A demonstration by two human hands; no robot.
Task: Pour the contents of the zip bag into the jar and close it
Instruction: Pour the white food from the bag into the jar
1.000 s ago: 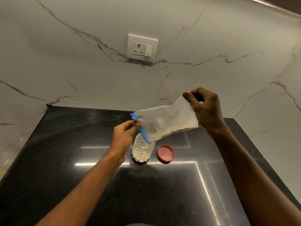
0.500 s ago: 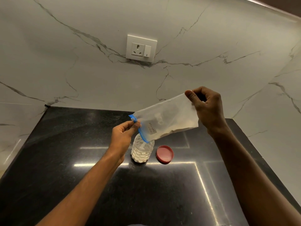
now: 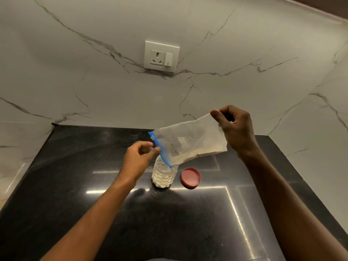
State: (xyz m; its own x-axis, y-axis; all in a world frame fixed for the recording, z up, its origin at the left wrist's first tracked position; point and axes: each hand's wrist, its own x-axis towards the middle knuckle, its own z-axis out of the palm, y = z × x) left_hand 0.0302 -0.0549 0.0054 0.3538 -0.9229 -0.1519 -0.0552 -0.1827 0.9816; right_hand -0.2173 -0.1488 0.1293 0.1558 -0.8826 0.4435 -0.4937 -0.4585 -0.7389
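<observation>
A glossy black counter (image 3: 75, 185) carries the clear jar (image 3: 163, 176), just below the pinched bag mouth, and a red lid (image 3: 191, 178) beside it.

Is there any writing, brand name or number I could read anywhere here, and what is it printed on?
Nothing here can be read for certain.
zip bag: two short rows of dark print near the blue zip strip, too small and blurred to read.
zip bag, pale label patch: blurred, unreadable.
wall socket: only a short vertical mark on its switch, no words.
jar and red lid: no text visible.
</observation>
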